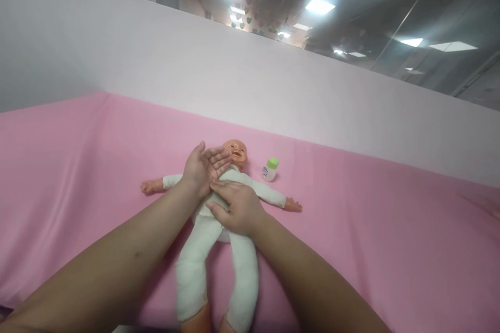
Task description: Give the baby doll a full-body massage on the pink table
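A baby doll (201, 242) with a white cloth body lies on its back, arms spread and head away from me. Over its chest, my left hand (203, 169) is turned palm up with the fingers stretched out toward the doll's head. My right hand (240, 205) is palm down above the doll's belly, its fingers extended and the fingertips at the heel of my left palm. Neither hand grips anything. Whether the right palm touches the doll is hidden. Right of the doll's head stands a small whitish bottle (269, 170) with a green cap.
A pink sheet (351, 229) covers the surface under the doll. Behind it rises a white low wall (250, 83), with glass (390, 26) and bright ceiling lights (320, 6) above.
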The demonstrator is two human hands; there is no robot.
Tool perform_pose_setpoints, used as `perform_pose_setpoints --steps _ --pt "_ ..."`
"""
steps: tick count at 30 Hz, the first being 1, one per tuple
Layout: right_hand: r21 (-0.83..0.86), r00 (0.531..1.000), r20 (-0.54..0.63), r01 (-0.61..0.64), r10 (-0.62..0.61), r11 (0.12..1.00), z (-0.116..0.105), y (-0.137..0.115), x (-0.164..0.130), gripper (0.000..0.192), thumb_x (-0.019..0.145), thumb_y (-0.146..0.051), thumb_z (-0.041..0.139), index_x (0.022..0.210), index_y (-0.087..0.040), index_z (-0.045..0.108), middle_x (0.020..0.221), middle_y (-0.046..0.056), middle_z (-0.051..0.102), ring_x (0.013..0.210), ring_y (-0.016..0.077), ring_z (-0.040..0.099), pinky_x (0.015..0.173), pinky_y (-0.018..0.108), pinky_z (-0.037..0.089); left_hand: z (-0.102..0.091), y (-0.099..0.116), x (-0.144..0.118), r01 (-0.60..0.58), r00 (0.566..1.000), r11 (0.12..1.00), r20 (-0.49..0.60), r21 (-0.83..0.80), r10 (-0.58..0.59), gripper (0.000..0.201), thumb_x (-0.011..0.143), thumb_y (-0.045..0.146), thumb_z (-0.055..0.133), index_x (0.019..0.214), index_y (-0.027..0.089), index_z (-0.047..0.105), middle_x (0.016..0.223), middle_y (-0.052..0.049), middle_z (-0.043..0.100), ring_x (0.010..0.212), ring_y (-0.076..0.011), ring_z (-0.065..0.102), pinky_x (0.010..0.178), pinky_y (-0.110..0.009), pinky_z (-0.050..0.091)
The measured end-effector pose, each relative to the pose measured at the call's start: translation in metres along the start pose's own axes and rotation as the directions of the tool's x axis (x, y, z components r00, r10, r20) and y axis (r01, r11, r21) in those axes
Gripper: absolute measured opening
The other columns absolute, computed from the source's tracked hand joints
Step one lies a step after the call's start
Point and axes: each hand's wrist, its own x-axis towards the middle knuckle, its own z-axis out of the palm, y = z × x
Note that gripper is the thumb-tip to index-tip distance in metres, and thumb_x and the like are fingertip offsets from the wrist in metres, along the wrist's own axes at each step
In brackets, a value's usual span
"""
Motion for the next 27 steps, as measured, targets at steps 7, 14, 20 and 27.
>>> perform_pose_setpoints --steps 7,14,20,27 --pt "0.121 0.99 -0.125 -0.049 0.065 0.991 0.007 0.004 -0.005 0.024 0.093 -0.03 0.051 0.103 -0.023 0.072 0.106 0.005 0.078 0.102 0.0198 0.072 0.097 0.034 0.054 -0.039 -0.018 0.018 -0.326 0.921 0.262 0.243 0.909 0.304 0.028 0.086 0.041 0.059 0.067 0.021 0.06 0.061 0.002 0.06 0.063 -0.0168 0.055 0.061 -0.028 0.041" --pt "0.179 0.975 -0.018 0.222 -0.223 0.958 0.008 -0.016 -0.03 0.036 0.096 -0.042 0.05 0.12 -0.022 0.067 0.123 0.006 0.074 0.121 0.019 0.065 0.118 0.037 0.036 -0.051 -0.021 0.022 -0.373 0.849 -0.177 0.412 0.911 0.33 0.028 0.094 0.036 0.047 0.072 0.022 0.057 0.077 -0.006 0.068 0.075 -0.0229 0.061 0.07 -0.034 0.041" --pt "0.161 0.921 0.204 0.304 -0.333 0.939 -0.005 -0.031 -0.037 0.063 0.096 -0.064 0.048 0.14 -0.021 0.057 0.148 0.007 0.057 0.141 0.0203 0.048 0.125 0.038 0.023 -0.056 -0.016 0.022 -0.399 0.848 -0.24 0.455 0.885 0.271 0.027 0.096 0.036 0.044 0.077 0.023 0.057 0.083 -0.008 0.068 0.079 -0.0249 0.062 0.072 -0.035 0.042" --pt "-0.036 0.948 0.318 -0.016 0.027 0.999 -0.023 0.019 -0.02 0.059 0.099 -0.062 0.048 0.15 -0.033 0.048 0.161 0.005 0.039 0.154 0.0302 0.026 0.124 0.062 0.011 -0.055 -0.017 0.021 -0.365 0.864 -0.294 0.439 0.883 0.245 0.027 0.098 0.036 0.042 0.079 0.023 0.056 0.085 -0.009 0.066 0.082 -0.0269 0.062 0.071 -0.036 0.041"
